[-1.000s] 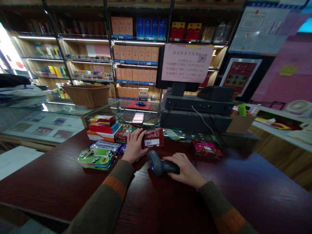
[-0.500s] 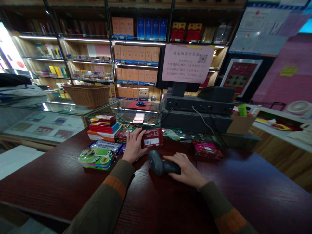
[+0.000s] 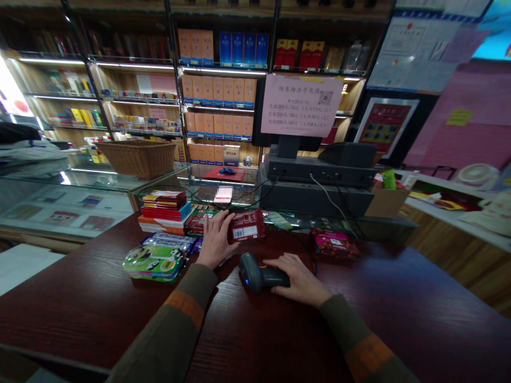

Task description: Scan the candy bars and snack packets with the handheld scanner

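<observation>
My left hand (image 3: pixel 216 238) is closed on a dark red snack packet (image 3: pixel 247 225), its white label and barcode facing me. In my right hand (image 3: pixel 300 276) is a dark grey barcode scanner (image 3: pixel 255 274), gripped by its handle low over the table; a small blue light glows on it. The scanner's head lies just below the packet. Left of my left hand are green panda-printed packs (image 3: pixel 154 261), purple-blue packets (image 3: pixel 170 242) and a stack of small boxes (image 3: pixel 164 211). A green and brown packet (image 3: pixel 195 222) is partly hidden behind that hand.
A pink and brown packet (image 3: pixel 334 243) lies right of centre on the dark wooden table (image 3: pixel 399 308). Behind stand a monitor bearing a pink sign (image 3: pixel 299 106), a black cash drawer (image 3: pixel 315 197) and trailing cables. A wicker basket (image 3: pixel 138 158) sits on the glass counter at left.
A blue light now shows on the scanner, where none showed before. The view has shifted slightly; both hands keep their holds on the packet and the scanner.
</observation>
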`<state>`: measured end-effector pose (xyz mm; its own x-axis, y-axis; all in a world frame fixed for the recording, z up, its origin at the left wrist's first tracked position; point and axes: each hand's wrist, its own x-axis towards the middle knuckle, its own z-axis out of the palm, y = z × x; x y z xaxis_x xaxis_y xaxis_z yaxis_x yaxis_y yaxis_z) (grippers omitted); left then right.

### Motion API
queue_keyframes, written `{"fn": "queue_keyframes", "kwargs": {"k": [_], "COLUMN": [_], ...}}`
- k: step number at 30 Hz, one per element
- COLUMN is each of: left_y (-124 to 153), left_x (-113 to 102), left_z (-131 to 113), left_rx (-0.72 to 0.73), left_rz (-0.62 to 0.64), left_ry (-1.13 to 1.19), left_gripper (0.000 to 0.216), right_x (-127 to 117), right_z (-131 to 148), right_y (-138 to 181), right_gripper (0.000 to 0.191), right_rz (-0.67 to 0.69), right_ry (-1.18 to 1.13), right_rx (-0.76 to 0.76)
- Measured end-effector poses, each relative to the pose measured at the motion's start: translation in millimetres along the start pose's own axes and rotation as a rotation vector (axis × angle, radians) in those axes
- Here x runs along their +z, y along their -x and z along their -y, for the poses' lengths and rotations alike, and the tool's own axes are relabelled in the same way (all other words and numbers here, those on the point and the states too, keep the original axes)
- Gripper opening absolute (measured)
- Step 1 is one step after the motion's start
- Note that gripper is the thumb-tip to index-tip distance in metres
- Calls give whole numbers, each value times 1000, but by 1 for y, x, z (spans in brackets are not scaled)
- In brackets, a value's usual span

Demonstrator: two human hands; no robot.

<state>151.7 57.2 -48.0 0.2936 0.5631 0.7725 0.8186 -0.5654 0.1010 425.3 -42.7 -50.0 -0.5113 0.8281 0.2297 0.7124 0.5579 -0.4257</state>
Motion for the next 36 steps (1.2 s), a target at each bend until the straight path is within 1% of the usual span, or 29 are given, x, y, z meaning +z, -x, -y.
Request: {"fn": "queue_keyframes", "kwargs": {"k": [2,3,5,7,10,12,15,18,22,27,31,36], "left_y": [0,-1,-1,-1,-1,-1,-1,-1,-2,-1,-1,-2], "left_x": [-1,-1,-1,-1,0,1,1,-1,-3,-2,-3,-3], "left_z": [0,-1,-1,-2,-2,-2,-3,-6,-9,-10,-10,-10], "left_rx": [3,3,3,5,10,17,29,41,49,70,74,61], "left_rz": [-2,-2,-4,-2,7,15,26,29,36,34,38,55], "left_ry": [0,1,6,13,21,26,37,47,61,81,91,84], "left_gripper": [81,81,81,81,82,82,81,81,81,84,85,83], "right_x": [-2,-4,-6,-7,-6,-6,-6,-8,-10,-10,-11,-12], "right_z": [1,1,2,0,-8,-17,-28,-34,-35,-32,-30,-28], "right_y": [0,1,0,-4,-15,-24,-39,-54,-69,-83,-87,-86], "right_gripper": [68,67,54,41,35,33,30,31,31,31,28,22], "right_rz": [5,6,-21,-110,-316,-424,-533,-599,-630,-614,-586,-585], "right_ry": [-29,-54,-127,-215,-309,-349,-441,-513,-559,-599,-614,-611], "right_rx": [22,32,64,120,217,267,331,358,358,339,315,339]}}
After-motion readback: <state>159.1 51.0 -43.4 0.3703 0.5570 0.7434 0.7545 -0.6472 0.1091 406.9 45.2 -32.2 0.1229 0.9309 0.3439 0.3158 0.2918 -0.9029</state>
